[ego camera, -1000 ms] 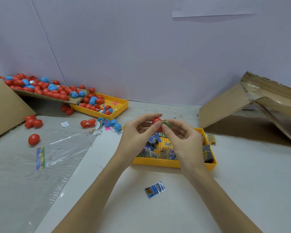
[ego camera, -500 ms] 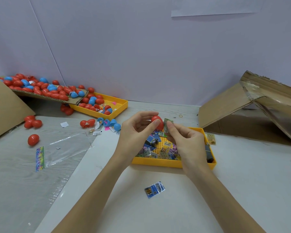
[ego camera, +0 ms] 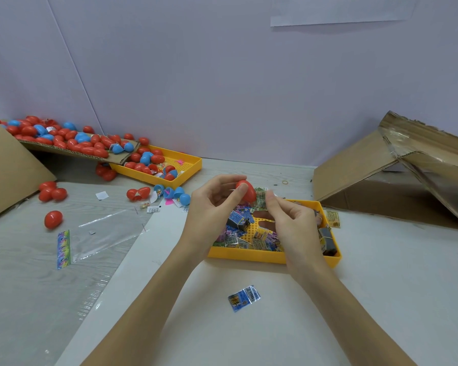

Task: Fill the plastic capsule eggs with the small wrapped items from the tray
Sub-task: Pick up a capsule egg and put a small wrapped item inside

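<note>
My left hand [ego camera: 212,207] holds a red capsule egg [ego camera: 247,192] between thumb and fingers, raised over the near yellow tray [ego camera: 262,256]. Right beside the egg, my right hand [ego camera: 288,220] pinches a small green wrapped item [ego camera: 261,198] at its fingertips, touching the egg's right side. The tray below holds several small wrapped items [ego camera: 251,235] in blue, yellow and pink. Whether the egg is open or closed is hidden by my fingers.
One blue wrapped packet [ego camera: 243,297] lies on the table in front of the tray. A second yellow tray [ego camera: 185,171] with red and blue eggs sits at the back left under a cardboard ramp [ego camera: 72,150] of eggs. Loose eggs [ego camera: 53,219], a plastic bag [ego camera: 103,233] and a cardboard box [ego camera: 397,167] flank the work area.
My hands have drawn slightly apart; the right hand shifted a little right with the green item, and the red egg now shows more fully in my left hand.
</note>
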`<state>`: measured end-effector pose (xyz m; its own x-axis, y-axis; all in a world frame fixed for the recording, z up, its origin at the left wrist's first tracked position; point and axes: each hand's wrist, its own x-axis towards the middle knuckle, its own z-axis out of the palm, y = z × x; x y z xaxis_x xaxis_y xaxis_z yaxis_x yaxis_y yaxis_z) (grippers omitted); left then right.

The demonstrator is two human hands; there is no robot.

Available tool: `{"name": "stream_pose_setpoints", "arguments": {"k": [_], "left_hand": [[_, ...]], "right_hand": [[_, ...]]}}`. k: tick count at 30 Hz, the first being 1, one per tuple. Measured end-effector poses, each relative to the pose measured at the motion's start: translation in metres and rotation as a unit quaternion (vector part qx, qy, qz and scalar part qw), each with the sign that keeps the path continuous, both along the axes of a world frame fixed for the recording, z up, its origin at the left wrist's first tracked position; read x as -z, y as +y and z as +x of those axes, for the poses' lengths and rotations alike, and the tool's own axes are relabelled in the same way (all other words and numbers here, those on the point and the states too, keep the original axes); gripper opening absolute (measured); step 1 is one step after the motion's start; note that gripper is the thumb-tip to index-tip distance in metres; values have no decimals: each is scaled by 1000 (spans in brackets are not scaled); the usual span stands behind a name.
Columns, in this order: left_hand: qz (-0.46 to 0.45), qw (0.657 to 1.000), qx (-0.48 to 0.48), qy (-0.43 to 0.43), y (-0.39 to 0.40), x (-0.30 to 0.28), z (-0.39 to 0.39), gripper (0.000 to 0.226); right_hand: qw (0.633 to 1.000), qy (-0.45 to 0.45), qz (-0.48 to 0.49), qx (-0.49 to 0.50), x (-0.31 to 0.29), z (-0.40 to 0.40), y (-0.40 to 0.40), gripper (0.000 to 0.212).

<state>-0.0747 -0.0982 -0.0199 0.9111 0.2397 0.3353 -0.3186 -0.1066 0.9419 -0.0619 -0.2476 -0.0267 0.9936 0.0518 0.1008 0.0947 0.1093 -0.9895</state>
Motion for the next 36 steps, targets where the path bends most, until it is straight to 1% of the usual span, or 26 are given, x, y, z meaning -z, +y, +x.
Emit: {"name": "stream_pose_setpoints", "arguments": {"k": [4, 9, 13, 19, 22, 26, 31, 36], "left_hand": [[3, 1000, -3, -2, 0, -1, 0, 25], [23, 1000, -1, -14, -2, -2, -1, 25], [12, 1000, 11, -26, -3, -3, -2, 26], [1, 999, 15, -35, -5, -5, -3, 26], [-4, 999, 12, -35, -3, -6, -4, 25], [2, 999, 16, -29, -3, -6, -4, 26], [-2, 1000, 8, -25, -4, -5, -4, 26], [-28, 999, 18, -23, -6, -5, -5, 29]], "right_hand": [[1000, 8, -5, -10, -2, -1, 0, 26], [999, -35, -2, -13, -2, -4, 2, 18], [997, -78, 10, -18, -2, -4, 1, 10], [996, -80, 33, -7, 1, -3, 1, 12], [997, -75, 33, -5, 1, -3, 2, 18], [996, -79, 44, 0, 1, -4, 2, 13], [994, -101, 38, 12, 1, -5, 3, 16], [994, -103, 41, 26, 2, -5, 5, 20]]}}
